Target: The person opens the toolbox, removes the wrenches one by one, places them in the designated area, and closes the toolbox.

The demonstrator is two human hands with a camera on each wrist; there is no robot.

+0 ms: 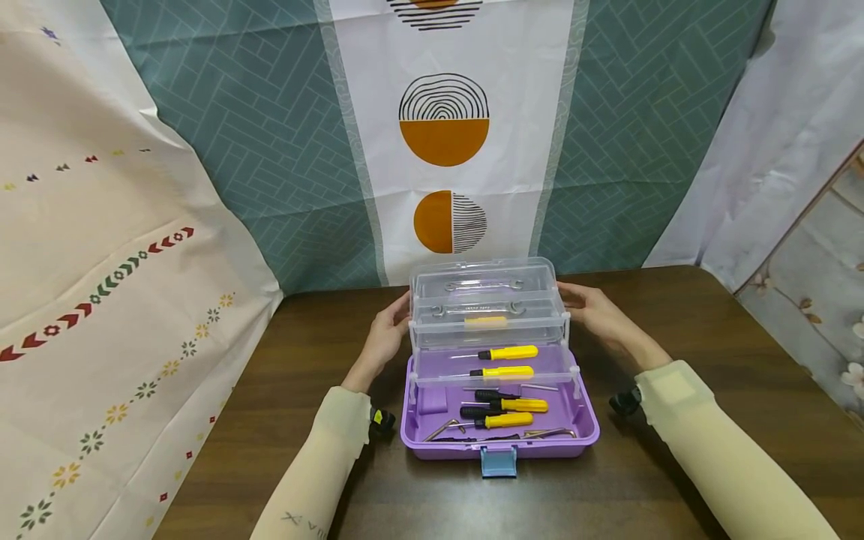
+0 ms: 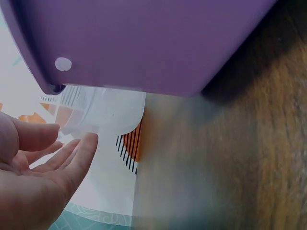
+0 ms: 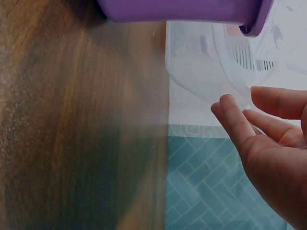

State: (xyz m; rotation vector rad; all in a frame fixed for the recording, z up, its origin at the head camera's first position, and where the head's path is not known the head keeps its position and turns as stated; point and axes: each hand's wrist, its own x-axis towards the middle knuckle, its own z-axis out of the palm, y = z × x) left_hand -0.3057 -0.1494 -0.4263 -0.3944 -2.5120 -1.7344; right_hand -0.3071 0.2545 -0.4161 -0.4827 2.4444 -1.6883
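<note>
Nearest, a blue latch (image 1: 499, 463) hangs from the front of a purple toolbox (image 1: 435, 452) on the brown table (image 1: 243, 480). Yellow-handled screwdrivers (image 1: 509, 421) lie inside, below raised clear trays (image 1: 432, 335). Farther back, the left hand (image 1: 385, 339) and right hand (image 1: 601, 311), both with loosely extended fingers and thumbs apart, flank the raised transparent lid (image 1: 482, 268) at its side edges. Behind hangs a patterned cloth (image 1: 270, 150).

A purple toolbox (image 1: 445, 451) stands upright on the dark wooden surface (image 1: 304, 360), in the lower middle of the frame. Its clear lid (image 1: 481, 265) is raised and leans back behind the base. Clear tiered trays (image 1: 432, 336) stand lifted above the compartment; a blue latch (image 1: 498, 463) hangs at the front. Yellow-handled screwdrivers (image 1: 509, 421) lie inside.
</note>
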